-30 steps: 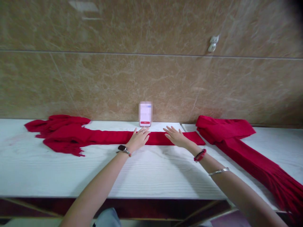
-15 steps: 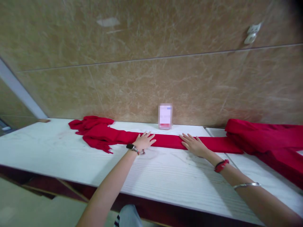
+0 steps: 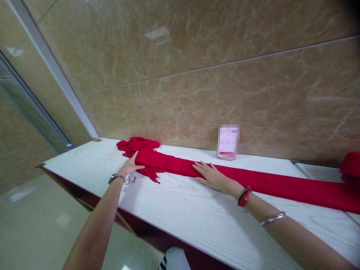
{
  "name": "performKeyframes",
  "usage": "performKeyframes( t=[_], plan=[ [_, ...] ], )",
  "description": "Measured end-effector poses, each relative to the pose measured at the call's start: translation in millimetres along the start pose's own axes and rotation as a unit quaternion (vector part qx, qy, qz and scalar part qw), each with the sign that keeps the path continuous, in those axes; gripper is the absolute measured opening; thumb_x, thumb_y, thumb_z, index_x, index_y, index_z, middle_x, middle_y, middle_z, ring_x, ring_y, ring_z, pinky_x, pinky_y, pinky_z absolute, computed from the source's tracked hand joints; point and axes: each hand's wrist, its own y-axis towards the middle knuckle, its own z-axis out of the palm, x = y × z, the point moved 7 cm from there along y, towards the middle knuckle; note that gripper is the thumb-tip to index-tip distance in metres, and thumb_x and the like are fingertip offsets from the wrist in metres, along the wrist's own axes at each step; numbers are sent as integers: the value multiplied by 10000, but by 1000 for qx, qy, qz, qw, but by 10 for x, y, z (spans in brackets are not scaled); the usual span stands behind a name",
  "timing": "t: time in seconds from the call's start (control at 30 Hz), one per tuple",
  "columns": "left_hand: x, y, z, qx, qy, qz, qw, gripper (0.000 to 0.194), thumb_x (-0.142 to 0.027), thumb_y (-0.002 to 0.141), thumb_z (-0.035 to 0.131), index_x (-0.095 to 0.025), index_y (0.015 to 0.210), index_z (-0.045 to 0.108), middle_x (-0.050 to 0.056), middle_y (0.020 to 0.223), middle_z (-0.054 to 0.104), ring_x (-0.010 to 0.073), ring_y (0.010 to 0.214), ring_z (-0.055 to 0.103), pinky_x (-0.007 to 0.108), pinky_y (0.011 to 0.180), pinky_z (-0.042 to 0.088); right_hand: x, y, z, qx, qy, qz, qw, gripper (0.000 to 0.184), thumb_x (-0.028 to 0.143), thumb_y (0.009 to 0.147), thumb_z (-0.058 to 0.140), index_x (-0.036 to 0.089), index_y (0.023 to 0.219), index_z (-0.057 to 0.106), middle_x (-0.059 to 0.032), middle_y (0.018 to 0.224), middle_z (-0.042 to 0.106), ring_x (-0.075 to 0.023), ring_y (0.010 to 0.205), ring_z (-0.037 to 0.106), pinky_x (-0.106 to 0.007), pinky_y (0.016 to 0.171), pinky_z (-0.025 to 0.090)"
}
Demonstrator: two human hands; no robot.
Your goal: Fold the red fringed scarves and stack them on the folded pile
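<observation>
A long red scarf [image 3: 281, 184] lies in a narrow folded strip along the white tabletop, its fringed left end bunched in loose folds. My left hand [image 3: 131, 165] is at that bunched end, touching the cloth with thumb and fingers spread apart. My right hand [image 3: 211, 176] rests flat across the strip further right, fingers stretched out. Neither hand grips the fabric. At the right edge of the view more red cloth [image 3: 351, 167] sits in a heap, partly cut off.
A phone-like device with a blurred screen [image 3: 227, 142] leans upright against the tan marbled wall [image 3: 180, 105] behind the strip. The white table [image 3: 180, 206] has its front edge close to my legs, with pale floor [image 3: 36, 221] to the left.
My left hand has slid left along the scarf to its bunched end. My right hand has also moved left along the strip. The view has turned to the left.
</observation>
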Motion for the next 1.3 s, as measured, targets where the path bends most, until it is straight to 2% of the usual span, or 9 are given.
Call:
performKeyframes(
  t=[0.17, 0.33, 0.43, 0.57, 0.83, 0.93, 1.0, 1.13, 1.3],
  plan=[
    [158, 21, -129, -89, -9, -72, 993, 541, -166, 689, 575, -155, 1225, 502, 69, 1058, 635, 212, 975, 594, 331, 887, 457, 21, 43, 162, 29, -4, 8, 1000, 549, 488, 917, 227, 212, 1384, 313, -86, 1433, 303, -280, 1318, 233, -569, 1032, 192],
    [-16, 86, -699, -165, 168, 25, 972, 510, -16, 655, 446, -171, 1117, 595, 73, 1090, 591, 225, 1038, 542, 340, 939, 417, -7, 4, 137, 28, -4, 5, 1000, 534, 465, 924, 219, 208, 1381, 321, -79, 1434, 298, -262, 1321, 229, -540, 1041, 200],
    [1, 98, -874, -111, 299, 80, 944, 498, -36, 711, 421, -220, 1142, 588, 58, 1161, 557, 233, 1111, 488, 341, 944, 407, 1, 4, 129, 29, 0, 8, 1000, 525, 472, 921, 228, 230, 1374, 336, -75, 1430, 309, -259, 1319, 234, -533, 1044, 197],
    [288, -54, -755, -35, 359, 100, 927, 479, -37, 785, 354, -203, 1177, 574, 75, 1239, 539, 225, 1151, 474, 369, 960, 385, -22, -2, 163, 32, 4, 14, 999, 534, 497, 913, 239, 247, 1375, 331, -62, 1428, 314, -257, 1316, 244, -530, 1044, 206],
    [832, -383, -443, 76, 412, -49, 907, 566, -17, 794, 321, -239, 1297, 455, 91, 1354, 434, 283, 1257, 363, 589, 987, 232, -29, -2, 204, 31, -11, 8, 999, 550, 515, 909, 230, 237, 1369, 343, -61, 1429, 311, -257, 1314, 251, -535, 1040, 217],
    [550, -302, -470, 55, 397, -67, 914, 566, -45, 799, 360, -177, 1349, 386, 159, 1415, 313, 364, 1293, 263, 636, 958, 233, -18, -26, 201, 39, -10, -3, 999, 529, 492, 918, 217, 246, 1368, 344, -63, 1427, 318, -258, 1314, 250, -537, 1032, 232],
    [71, -269, -338, 49, 336, 34, 940, 552, -79, 826, 365, -168, 1370, 346, 146, 1448, 247, 330, 1323, 204, 560, 1010, 237, -3, -71, 198, 48, -8, -22, 999, 514, 475, 925, 207, 255, 1371, 336, -56, 1431, 314, -254, 1319, 236, -537, 1034, 226],
    [-1033, -495, 127, 87, 170, 257, 947, 435, -284, 944, 298, -258, 1378, 317, 31, 1470, 226, 215, 1354, 141, 406, 1083, 184, 15, -210, 167, 57, 7, -47, 997, 496, 465, 931, 208, 285, 1386, 290, -38, 1443, 291, -241, 1327, 210, -534, 1045, 205],
    [-1771, -809, 753, 208, 123, 323, 915, 428, -364, 958, 278, -349, 1385, 259, -30, 1480, 190, 240, 1360, 89, 470, 1069, 157, 59, -283, 95, 52, 8, -32, 998, 516, 482, 928, 206, 266, 1392, 279, -55, 1444, 284, -244, 1327, 213, -534, 1047, 202]
  ],
)
